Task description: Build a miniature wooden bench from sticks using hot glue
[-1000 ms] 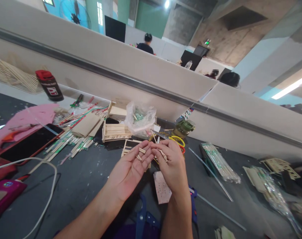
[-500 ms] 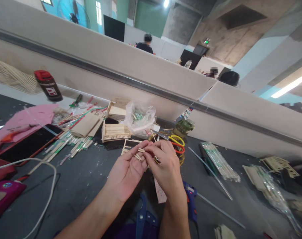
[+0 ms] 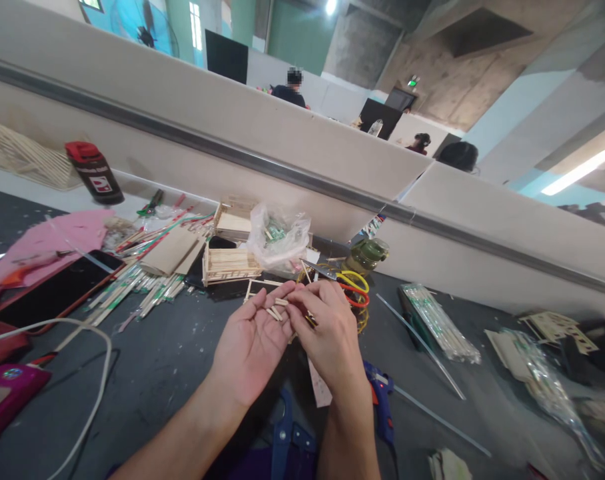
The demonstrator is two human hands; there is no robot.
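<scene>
My left hand (image 3: 252,343) lies palm up over the dark table, cupping several short wooden stick pieces (image 3: 275,311) on its fingers. My right hand (image 3: 327,333) is curled right beside it, its fingertips pinching at those pieces near the left fingertips. Just beyond the hands lies a flat frame of glued sticks (image 3: 257,288), with a small stick crate (image 3: 230,263) behind it. A blue glue gun (image 3: 380,400) lies under my right wrist, next to a pale card (image 3: 320,387).
A clear plastic bag (image 3: 280,237), yellow and red rings (image 3: 355,287), a green jar (image 3: 367,255), packs of sticks (image 3: 437,323), a phone (image 3: 52,290), a white cable (image 3: 82,373), a dark can (image 3: 95,173) and pink cloth (image 3: 57,233) crowd the table. A grey partition (image 3: 282,143) runs behind; people sit beyond it.
My right hand has slid left and closed in on the left palm's sticks. The glue gun and card under it show more.
</scene>
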